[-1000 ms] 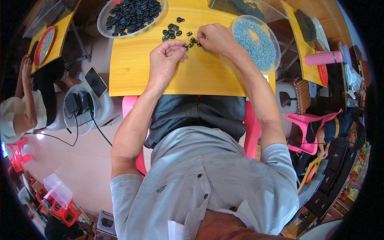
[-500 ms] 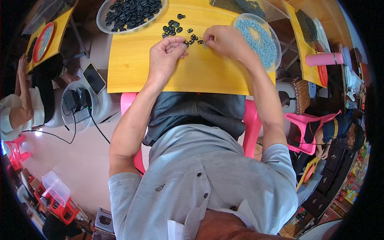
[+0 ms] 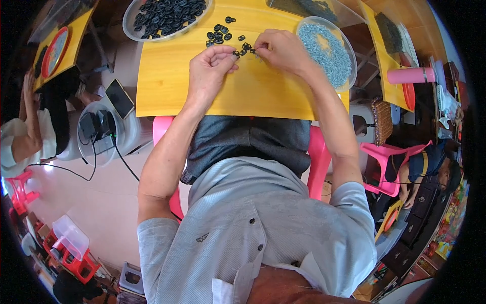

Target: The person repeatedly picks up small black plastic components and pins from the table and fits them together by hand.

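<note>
My left hand (image 3: 210, 66) is closed, thumb and index finger pinching a small black plastic piece (image 3: 236, 54) above the yellow tabletop (image 3: 202, 96). Opposite it, my right hand (image 3: 282, 49) is pinched too, with another small black piece (image 3: 252, 51) at its fingertips. Between the hands lies a little cluster of black pieces (image 3: 246, 46). A few tiny silvery bits lie under the right fingertips, too small to make out. Farther off is a loose group of black oval pieces with holes (image 3: 218, 35).
A clear bowl of black oval pieces (image 3: 169, 17) stands at the far left. On the right a clear round tub (image 3: 353, 63) holds many small silvery screws. A clear box (image 3: 283, 6) sits at the far edge. Other people work at yellow tables on both sides.
My right hand has shifted slightly left and away from me, its black piece coming closer to the cluster. My left hand stays almost in place, still pinching its piece.
</note>
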`<state>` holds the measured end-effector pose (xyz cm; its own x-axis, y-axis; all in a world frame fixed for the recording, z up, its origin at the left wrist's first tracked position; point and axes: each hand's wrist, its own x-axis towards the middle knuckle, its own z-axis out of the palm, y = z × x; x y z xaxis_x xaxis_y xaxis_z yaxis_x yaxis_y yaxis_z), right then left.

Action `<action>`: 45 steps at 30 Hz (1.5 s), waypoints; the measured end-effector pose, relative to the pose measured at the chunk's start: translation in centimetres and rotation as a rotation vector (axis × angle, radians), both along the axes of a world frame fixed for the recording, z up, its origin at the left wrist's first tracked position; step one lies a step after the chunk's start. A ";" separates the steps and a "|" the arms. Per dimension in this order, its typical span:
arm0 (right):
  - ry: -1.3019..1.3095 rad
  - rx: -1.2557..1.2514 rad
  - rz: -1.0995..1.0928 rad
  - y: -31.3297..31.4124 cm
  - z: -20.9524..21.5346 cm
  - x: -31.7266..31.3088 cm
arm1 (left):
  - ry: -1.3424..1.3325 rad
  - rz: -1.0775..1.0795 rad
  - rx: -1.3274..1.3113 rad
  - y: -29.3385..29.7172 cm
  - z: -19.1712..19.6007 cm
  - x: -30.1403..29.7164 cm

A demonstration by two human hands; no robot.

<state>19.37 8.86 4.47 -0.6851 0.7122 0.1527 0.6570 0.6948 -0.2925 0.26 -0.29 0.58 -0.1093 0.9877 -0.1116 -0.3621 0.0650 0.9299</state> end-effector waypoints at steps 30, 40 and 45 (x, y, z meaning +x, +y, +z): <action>0.201 -0.133 -0.052 -2.9 -0.3 -1.5 | 0.344 -0.013 0.034 -0.1 -1.0 0.5; 0.221 -0.065 -0.008 -2.9 -0.3 -1.4 | 0.408 -0.022 0.052 -0.2 -1.4 0.5; 0.228 -0.074 -0.002 -3.2 0.0 -1.5 | 0.418 -0.022 0.061 -0.3 -1.1 0.6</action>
<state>17.88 5.66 4.49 -0.6374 0.7287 0.2502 0.5697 0.6644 -0.4838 0.81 -0.60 -0.55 -0.1112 0.9938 -0.0033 0.0482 0.0088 0.9988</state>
